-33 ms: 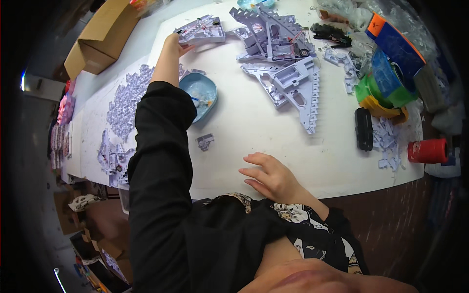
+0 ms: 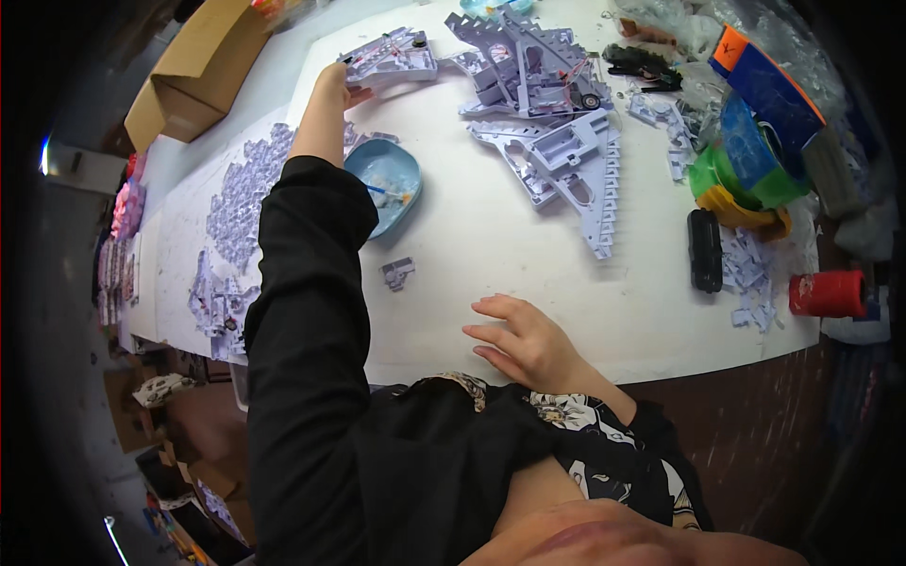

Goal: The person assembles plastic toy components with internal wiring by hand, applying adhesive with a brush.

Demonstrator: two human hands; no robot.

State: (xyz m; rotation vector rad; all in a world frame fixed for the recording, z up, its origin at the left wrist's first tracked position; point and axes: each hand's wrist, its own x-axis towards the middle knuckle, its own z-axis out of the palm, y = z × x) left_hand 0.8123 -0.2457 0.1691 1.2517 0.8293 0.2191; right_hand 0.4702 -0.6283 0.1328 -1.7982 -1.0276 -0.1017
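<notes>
Head view: our left hand [image 2: 332, 83] reaches far across the tabletop [image 2: 491, 255], fingers closed on the near edge of a grey plastic panel [image 2: 392, 58]. Right hand [image 2: 524, 341] rests open and empty by the edge. Better to lift the panel level, clear of the blue bowl [image 2: 384, 184].

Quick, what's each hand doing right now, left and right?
Left hand: stretched far across the white table, gripping the edge of a grey plastic panel.
Right hand: open, empty, fingers spread flat on the table's near edge.
</notes>
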